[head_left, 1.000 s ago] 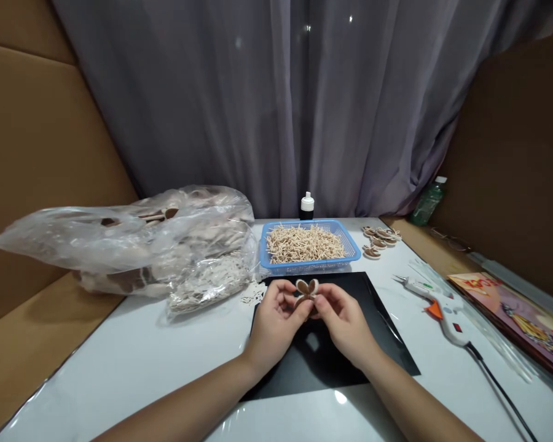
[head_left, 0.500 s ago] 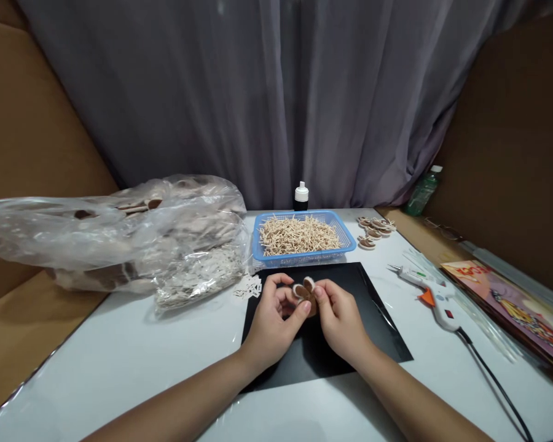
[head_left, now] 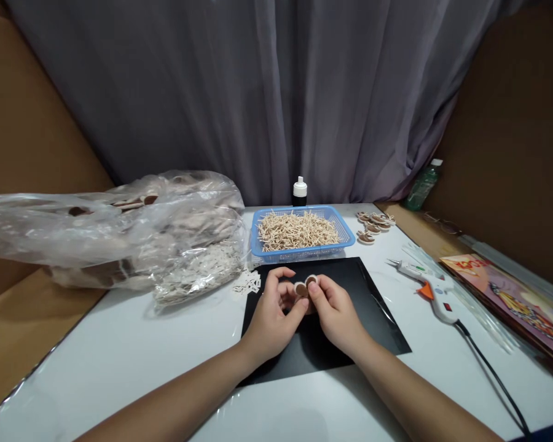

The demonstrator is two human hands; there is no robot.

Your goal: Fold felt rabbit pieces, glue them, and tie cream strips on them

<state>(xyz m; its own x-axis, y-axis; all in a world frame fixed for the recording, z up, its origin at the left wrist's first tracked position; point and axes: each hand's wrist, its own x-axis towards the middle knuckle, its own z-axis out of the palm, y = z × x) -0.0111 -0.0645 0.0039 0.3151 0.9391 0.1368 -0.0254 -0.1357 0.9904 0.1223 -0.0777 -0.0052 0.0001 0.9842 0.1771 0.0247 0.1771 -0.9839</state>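
Note:
A small brown piece with pale rims and two rounded lobes [head_left: 301,289] is held between both hands above the black mat [head_left: 281,366]. My left hand [head_left: 276,313] pinches it from the left with the thumb at its front; the other fingers curl loosely behind. From the right, my right hand [head_left: 337,312] pinches the other lobe with thumb and forefinger. The lower part of the piece is hidden by the fingers. Beyond the mat stands a blue basket [head_left: 349,240] full of short pale sticks [head_left: 299,231].
On the left lies a clear plastic bag [head_left: 184,215] of brown-and-pale pieces, with white cut-outs [head_left: 247,282] beside it. Similar brown pieces [head_left: 372,226] sit back right. A glue gun [head_left: 435,298], clear sticks [head_left: 486,325], a butterfly-covered book [head_left: 520,301] and bottles [head_left: 299,191] stand around.
The small brown piece has been tipped in my fingers, so its lobes now face me as rounder discs and less of its lower part shows. The view has shifted slightly.

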